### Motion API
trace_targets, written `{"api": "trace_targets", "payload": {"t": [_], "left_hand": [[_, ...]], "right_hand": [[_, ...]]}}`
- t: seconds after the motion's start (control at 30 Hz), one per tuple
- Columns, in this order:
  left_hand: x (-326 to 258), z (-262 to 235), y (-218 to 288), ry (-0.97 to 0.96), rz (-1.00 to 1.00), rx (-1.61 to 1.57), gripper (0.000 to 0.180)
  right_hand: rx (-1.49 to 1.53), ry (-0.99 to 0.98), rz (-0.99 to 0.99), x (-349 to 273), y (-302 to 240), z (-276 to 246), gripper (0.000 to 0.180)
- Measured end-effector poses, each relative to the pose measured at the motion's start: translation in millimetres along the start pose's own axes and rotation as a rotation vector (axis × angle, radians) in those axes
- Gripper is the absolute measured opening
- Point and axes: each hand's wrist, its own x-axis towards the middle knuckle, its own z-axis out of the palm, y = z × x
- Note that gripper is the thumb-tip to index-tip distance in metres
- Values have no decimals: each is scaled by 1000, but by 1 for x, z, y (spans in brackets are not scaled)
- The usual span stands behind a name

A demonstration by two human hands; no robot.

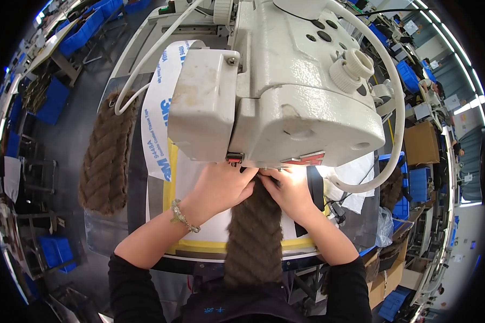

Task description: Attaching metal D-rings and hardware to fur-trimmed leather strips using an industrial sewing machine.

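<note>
A brown strip of fur (254,237) with slanting ridges runs from under the head of a cream-coloured sewing machine (307,116) down over the table's near edge toward my lap. At its far end, my left hand (216,188) grips the left side, wrist ringed by a beaded bracelet. On the opposite side my right hand (290,189) holds the strip, its fingers bent in close to the left ones. Both sets of fingertips are partly hidden beneath the machine head, so the needle area cannot be seen.
A second brown fur piece (106,156) hangs over the table's left side. White backing tape (161,118) drapes down the machine's left. A pale curved tube (396,107) loops round its right. White sheets (355,185) lie at right, near a cardboard box (421,142) and blue bins (419,184).
</note>
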Motion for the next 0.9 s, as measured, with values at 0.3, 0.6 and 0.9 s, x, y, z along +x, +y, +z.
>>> {"api": "trace_targets", "payload": {"t": [0.3,0.6,0.9], "left_hand": [[2,-5,-3,-123,-52,-100,42],[2,-5,-8,29,2,-91,26],[-6,7,-11,12,16,-67,29]], "right_hand": [[-73,73,-174,0,7,-1,16],[-307,270,-392,2,13,10,16],[-54,185,11,-2,16,11,10]]}}
